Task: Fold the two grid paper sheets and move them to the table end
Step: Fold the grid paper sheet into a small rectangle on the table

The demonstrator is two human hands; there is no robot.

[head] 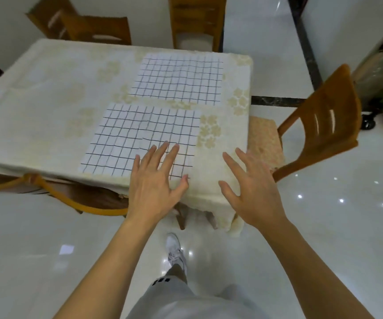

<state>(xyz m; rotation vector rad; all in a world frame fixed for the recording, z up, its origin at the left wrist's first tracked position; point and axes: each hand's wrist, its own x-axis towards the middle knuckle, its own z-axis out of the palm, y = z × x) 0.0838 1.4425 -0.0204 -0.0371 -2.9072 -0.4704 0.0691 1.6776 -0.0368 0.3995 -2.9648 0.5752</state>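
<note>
Left hand [156, 180]: palm down, fingers spread, arm extended forward. Right hand [251, 187]: palm down, fingers splayed, empty, level beside the left.

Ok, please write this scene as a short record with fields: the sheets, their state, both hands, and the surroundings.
near sheet: grid paper, flat, unfolded, by the table's near edge
far sheet: grid paper, flat, unfolded, near the far corner
sheets: apart, not overlapping
left hand: open, fingers spread over the near sheet's right corner, no grip
right hand: open, over the tablecloth, beside the near sheet, holding nothing
chairs: wooden, around the table
folding: not begun
</note>
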